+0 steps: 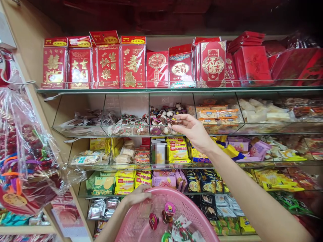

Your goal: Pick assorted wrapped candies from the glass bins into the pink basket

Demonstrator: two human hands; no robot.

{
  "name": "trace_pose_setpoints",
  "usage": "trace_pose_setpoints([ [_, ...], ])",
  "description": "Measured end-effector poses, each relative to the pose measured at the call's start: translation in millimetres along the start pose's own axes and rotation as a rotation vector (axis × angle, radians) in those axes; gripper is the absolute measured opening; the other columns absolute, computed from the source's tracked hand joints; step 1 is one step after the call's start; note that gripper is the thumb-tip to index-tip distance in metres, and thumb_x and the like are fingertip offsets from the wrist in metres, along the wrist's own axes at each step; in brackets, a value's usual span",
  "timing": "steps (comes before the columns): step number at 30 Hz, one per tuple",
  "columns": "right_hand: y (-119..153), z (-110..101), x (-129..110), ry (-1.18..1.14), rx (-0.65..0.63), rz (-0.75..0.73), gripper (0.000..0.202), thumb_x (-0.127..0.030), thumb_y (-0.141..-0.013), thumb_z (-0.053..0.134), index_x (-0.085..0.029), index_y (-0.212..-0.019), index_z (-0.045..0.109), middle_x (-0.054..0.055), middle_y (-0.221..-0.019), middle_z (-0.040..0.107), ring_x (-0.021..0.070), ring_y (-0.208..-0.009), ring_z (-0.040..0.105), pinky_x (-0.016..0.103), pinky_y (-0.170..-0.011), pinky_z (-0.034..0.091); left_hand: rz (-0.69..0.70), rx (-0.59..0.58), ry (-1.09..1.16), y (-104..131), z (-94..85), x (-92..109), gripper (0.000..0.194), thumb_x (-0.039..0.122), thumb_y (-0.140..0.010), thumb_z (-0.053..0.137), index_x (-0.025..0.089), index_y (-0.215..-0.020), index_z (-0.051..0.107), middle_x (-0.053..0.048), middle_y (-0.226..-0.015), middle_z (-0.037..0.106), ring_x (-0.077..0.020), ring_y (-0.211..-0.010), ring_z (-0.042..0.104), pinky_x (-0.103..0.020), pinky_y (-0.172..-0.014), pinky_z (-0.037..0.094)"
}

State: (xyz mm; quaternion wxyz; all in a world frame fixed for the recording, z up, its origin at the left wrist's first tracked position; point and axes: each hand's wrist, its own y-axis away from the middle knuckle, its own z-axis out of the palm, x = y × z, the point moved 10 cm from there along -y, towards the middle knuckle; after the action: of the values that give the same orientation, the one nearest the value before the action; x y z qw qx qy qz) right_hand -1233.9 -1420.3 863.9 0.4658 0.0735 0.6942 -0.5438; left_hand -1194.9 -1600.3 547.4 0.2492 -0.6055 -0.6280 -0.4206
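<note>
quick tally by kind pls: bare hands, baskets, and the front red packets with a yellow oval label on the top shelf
Bare hands: 2 (left hand at the basket's rim, right hand at the wrapped sweets)
Pink basket: 1
Front red packets with a yellow oval label: 4
Total: 7

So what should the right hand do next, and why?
Probably lower the wrapped candy into the pink plastic basket: the right hand appears to pinch it at the shelf compartment, the left hand holds the basket, and similar candies already lie inside.
</note>
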Motion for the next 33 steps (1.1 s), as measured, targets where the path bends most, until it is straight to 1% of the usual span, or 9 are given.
trace_pose_setpoints([
  [5, 17.2, 5.1, 1.3, -0.064, -0.054, 0.038, 0.04, -0.03, -0.066, 0.071, -0.022, -0.101, 0.056, 0.003, -0.106, 0.063, 0.0155, -0.098, 0.06, 0.036, -0.094, 0.044, 0.031, 0.035, 0.022, 3.0, -4.6, 3.9, 0.023, 0.031, -0.062, 0.053, 0.017, -0.079, 0.061, 0.001, -0.075, 0.055, -0.0185, -0.077, 0.05, -0.027, -0.07, 0.037],
  [9, 29.2, 8.9, 6.4, -0.119, -0.069, 0.113, 0.04, -0.033, -0.068, 0.07, -0.021, -0.103, 0.055, 0.005, -0.103, 0.065, 0.0181, -0.096, 0.061, 0.041, -0.094, 0.044, 0.031, 0.043, 0.014, 5.6, -6.5, 3.3, 0.022, 0.032, -0.062, 0.054, 0.017, -0.077, 0.06, 0.002, -0.075, 0.056, -0.0184, -0.078, 0.051, -0.026, -0.07, 0.037],
  [12, 36.1, 10.0, 7.4, -0.131, -0.066, 0.136, 0.038, -0.033, -0.07, 0.068, -0.021, -0.103, 0.055, 0.004, -0.101, 0.066, 0.0173, -0.093, 0.063, 0.04, -0.092, 0.046, 0.036, 0.034, 0.01, 7.3, -7.1, 3.9, 0.023, 0.033, -0.063, 0.053, 0.017, -0.078, 0.06, 0.003, -0.074, 0.056, -0.0173, -0.076, 0.051, -0.026, -0.068, 0.038],
  [17, 51.7, 12.9, 20.3, -0.159, -0.09, 0.186, 0.047, -0.028, -0.068, 0.07, -0.025, -0.111, 0.051, 0.004, -0.114, 0.059, 0.0152, -0.098, 0.06, 0.035, -0.093, 0.045, 0.042, 0.048, 0.001, 10.5, -10.7, 1.5, 0.024, 0.032, -0.064, 0.053, 0.016, -0.08, 0.061, 0.002, -0.076, 0.057, -0.0168, -0.076, 0.05, -0.025, -0.069, 0.037],
  [19, 62.8, 13.1, 37.9, -0.15, -0.094, 0.237, 0.054, -0.027, -0.067, 0.07, -0.026, -0.116, 0.048, 0.004, -0.114, 0.059, 0.0148, -0.1, 0.059, 0.035, -0.093, 0.045, 0.048, 0.048, 0.011, 12.7, -10.9, 0.8, 0.024, 0.031, -0.064, 0.053, 0.015, -0.081, 0.061, 0.002, -0.077, 0.057, -0.0168, -0.078, 0.049, -0.024, -0.069, 0.037],
  [22, 87.2, 17.4, 76.7, -0.117, -0.132, 0.333, 0.061, -0.027, -0.066, 0.07, -0.026, -0.122, 0.044, 0.003, -0.113, 0.058, 0.0144, -0.101, 0.057, 0.035, -0.092, 0.045, 0.059, 0.035, 0.036, 16.5, -9.0, 2.4, 0.025, 0.031, -0.067, 0.052, 0.015, -0.083, 0.061, 0.002, -0.076, 0.058, -0.0158, -0.074, 0.049, -0.024, -0.067, 0.037],
  [26, 130.7, 37.7, 132.3, 0.034, -0.299, 0.426, 0.051, -0.025, -0.069, 0.065, -0.021, -0.116, 0.047, 0.004, -0.105, 0.06, 0.0134, -0.088, 0.058, 0.031, -0.08, 0.049, 0.059, 0.027, 0.011, 19.7, -7.4, 5.9, 0.028, 0.031, -0.067, 0.052, 0.014, -0.087, 0.062, 0.001, -0.079, 0.06, -0.0158, -0.074, 0.051, -0.023, -0.067, 0.037],
  [29, 158.9, 53.8, 159.4, 0.3, -0.41, 0.36, 0.034, -0.017, -0.069, 0.06, -0.017, -0.102, 0.052, 0.001, -0.09, 0.059, 0.0127, -0.078, 0.055, 0.028, -0.073, 0.046, 0.049, 0.037, -0.041, 19.1, -8.0, 6.0, 0.027, 0.032, -0.067, 0.052, 0.015, -0.085, 0.062, 0.001, -0.081, 0.061, -0.0163, -0.077, 0.051, -0.023, -0.067, 0.037],
  [33, 193.5, 81.6, 184.1, 0.599, -0.581, 0.254, 0.033, -0.014, -0.067, 0.06, -0.02, -0.098, 0.053, 0.002, -0.099, 0.056, 0.017, -0.092, 0.051, 0.03, -0.082, 0.041, 0.057, 0.052, -0.058, 15.2, -8.8, 4.6, 0.026, 0.032, -0.067, 0.053, 0.016, -0.085, 0.063, 0.001, -0.086, 0.061, -0.0169, -0.082, 0.051, -0.023, -0.072, 0.037],
])
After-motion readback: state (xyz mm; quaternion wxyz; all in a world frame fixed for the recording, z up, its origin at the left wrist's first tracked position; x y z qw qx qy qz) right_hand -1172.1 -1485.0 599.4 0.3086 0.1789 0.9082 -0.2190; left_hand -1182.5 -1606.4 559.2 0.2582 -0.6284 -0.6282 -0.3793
